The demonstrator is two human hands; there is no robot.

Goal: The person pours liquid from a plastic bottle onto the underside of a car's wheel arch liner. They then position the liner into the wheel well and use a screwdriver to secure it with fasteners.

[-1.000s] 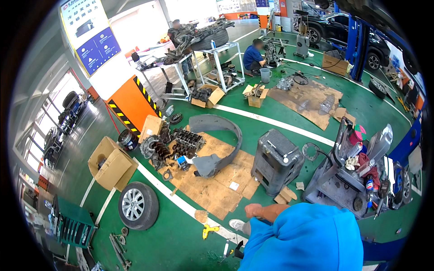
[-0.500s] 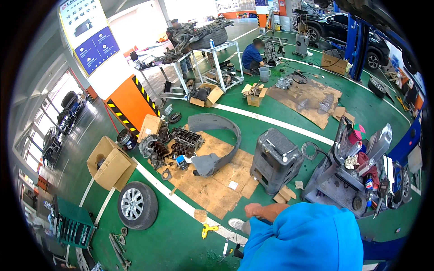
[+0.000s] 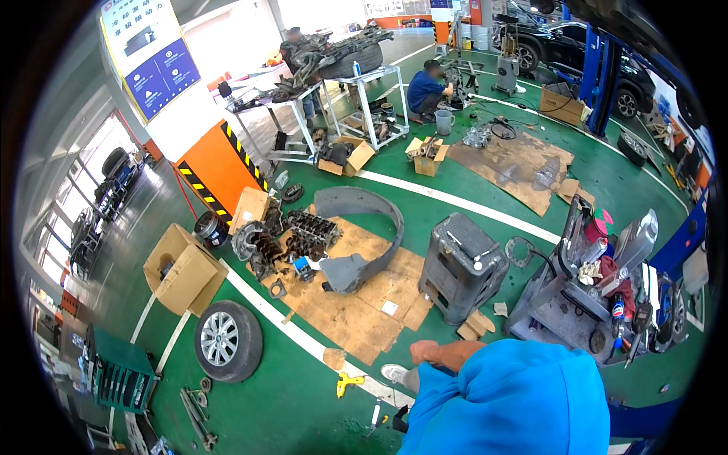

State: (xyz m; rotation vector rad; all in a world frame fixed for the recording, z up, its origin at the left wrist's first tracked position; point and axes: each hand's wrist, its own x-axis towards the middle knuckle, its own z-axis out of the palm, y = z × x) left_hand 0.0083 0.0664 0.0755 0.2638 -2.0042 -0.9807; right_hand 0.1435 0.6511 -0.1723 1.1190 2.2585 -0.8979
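Neither of my hands shows. At the lower edge I see only my blue sleeve (image 3: 508, 402) and a bare bent forearm (image 3: 447, 353) above a white shoe (image 3: 393, 373). Closest to them on the green floor lie a yellow tool (image 3: 345, 384) and a small screwdriver (image 3: 375, 415). Further out, a grey box-shaped unit (image 3: 461, 265) stands beside flattened cardboard (image 3: 356, 311). On that cardboard sit engine parts (image 3: 292, 239) and a curved grey wheel-arch liner (image 3: 364, 239).
A loose wheel (image 3: 227, 340) and an open cardboard box (image 3: 184, 269) lie at left, and a green tool cart (image 3: 117, 371) stands further left. A grey trolley (image 3: 584, 296) full of bottles and rags stands at right. A person in blue (image 3: 425, 87) crouches far back near steel racks (image 3: 356, 91).
The view has drifted very slightly. Nothing on the floor has moved, and my arm stays in the same place.
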